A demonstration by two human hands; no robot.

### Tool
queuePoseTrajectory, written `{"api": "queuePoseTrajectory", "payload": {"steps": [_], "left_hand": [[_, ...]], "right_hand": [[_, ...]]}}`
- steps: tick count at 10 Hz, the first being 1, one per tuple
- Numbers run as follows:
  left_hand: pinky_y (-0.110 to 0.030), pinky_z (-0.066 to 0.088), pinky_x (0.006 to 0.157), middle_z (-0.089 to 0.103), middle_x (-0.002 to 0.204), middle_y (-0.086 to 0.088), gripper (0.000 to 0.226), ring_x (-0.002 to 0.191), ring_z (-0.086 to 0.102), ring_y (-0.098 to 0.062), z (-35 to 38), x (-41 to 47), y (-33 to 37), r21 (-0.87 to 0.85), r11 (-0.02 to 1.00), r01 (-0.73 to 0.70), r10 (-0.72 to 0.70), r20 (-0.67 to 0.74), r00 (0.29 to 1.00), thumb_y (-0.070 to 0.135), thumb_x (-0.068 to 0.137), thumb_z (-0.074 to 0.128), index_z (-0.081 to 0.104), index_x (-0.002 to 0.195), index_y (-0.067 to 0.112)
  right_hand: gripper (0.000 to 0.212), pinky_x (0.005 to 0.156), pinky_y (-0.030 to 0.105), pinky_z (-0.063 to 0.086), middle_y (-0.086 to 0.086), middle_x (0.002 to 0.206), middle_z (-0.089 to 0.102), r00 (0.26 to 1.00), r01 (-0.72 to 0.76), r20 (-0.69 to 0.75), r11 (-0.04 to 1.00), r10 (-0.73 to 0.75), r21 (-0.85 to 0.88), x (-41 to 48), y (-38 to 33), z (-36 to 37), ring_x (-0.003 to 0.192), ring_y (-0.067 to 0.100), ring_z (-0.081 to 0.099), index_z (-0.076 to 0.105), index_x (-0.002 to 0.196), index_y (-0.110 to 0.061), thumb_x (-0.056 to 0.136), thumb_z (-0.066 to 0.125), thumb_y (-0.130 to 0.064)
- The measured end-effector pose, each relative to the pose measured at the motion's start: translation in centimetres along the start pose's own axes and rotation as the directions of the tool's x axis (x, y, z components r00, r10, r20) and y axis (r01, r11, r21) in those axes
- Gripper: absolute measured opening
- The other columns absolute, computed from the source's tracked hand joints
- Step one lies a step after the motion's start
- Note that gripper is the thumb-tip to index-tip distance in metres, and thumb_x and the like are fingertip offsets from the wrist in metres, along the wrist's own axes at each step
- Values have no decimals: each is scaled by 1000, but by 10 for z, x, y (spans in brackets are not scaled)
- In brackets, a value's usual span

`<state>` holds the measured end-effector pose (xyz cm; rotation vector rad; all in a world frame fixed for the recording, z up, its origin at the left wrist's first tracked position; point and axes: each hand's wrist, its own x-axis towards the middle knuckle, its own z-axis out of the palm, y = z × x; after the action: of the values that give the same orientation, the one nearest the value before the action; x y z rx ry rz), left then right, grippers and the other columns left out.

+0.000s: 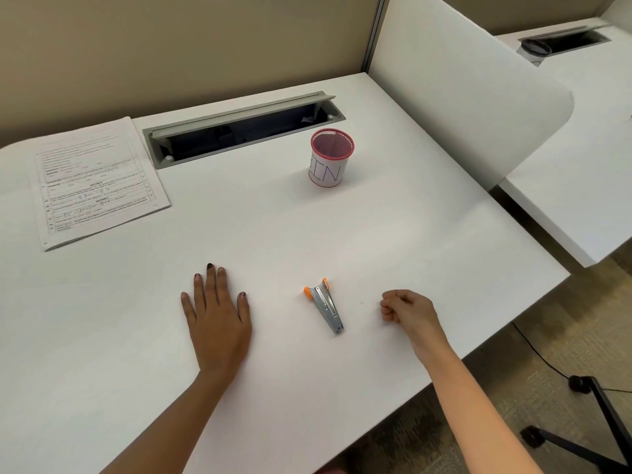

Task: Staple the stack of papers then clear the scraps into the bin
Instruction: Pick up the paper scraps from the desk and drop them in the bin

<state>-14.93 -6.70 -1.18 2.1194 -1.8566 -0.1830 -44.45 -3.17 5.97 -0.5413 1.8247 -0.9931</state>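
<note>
A stack of printed papers (99,181) lies at the far left of the white desk (307,234). A small silver stapler with orange tips (326,304) lies on the desk between my hands. The bin (331,159) is a red mesh cup with a white label, standing at the back middle. My left hand (217,314) rests flat on the desk, fingers spread, holding nothing. My right hand (407,307) is to the right of the stapler, its fingers curled shut; whether it pinches anything is hidden. A tiny speck (361,303) lies between the stapler and my right hand.
An open grey cable tray (239,131) is set into the desk behind the bin. A white divider panel (461,90) stands on the right, with another desk beyond it. A chair base (588,429) and a cable are on the floor at lower right.
</note>
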Motion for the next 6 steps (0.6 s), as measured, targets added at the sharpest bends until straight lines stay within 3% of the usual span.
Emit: {"api": "queuePoseTrajectory", "payload": {"steps": [1, 2, 5, 6], "left_hand": [[-50, 11, 120, 27, 158, -8, 60, 147, 20, -29, 0, 0, 0, 4, 1000, 1, -1, 1, 1000, 38, 96, 26, 30, 148, 8], [-50, 11, 120, 27, 158, -8, 60, 147, 20, -29, -1, 0, 0, 2, 1000, -2, 2, -1, 1000, 38, 96, 26, 30, 148, 8], [-51, 12, 120, 28, 158, -9, 60, 147, 22, -30, 0, 0, -1, 2, 1000, -2, 2, -3, 1000, 38, 96, 26, 30, 148, 7], [-50, 11, 120, 28, 158, -9, 60, 147, 21, -30, 0, 0, 0, -4, 1000, -2, 2, -2, 1000, 38, 96, 26, 29, 148, 7]], "right_hand": [[4, 57, 7, 45, -1, 71, 68, 986, 142, -36, 930, -164, -340, -4, 2, 12, 60, 11, 62, 71, 82, -15, 83, 67, -14], [2, 57, 5, 44, -4, 68, 68, 952, 262, -23, 849, -306, -459, -7, 4, 24, 64, 6, 60, 71, 77, -12, 79, 71, -12], [12, 65, 31, 50, 7, 75, 70, 878, 357, 43, 591, -477, -724, -10, 4, 43, 74, 22, 62, 71, 74, -4, 81, 61, -4], [14, 61, 29, 41, 10, 79, 67, 885, 320, 66, 498, -461, -806, -6, 4, 48, 76, 25, 59, 66, 76, -1, 82, 54, -1]]}}
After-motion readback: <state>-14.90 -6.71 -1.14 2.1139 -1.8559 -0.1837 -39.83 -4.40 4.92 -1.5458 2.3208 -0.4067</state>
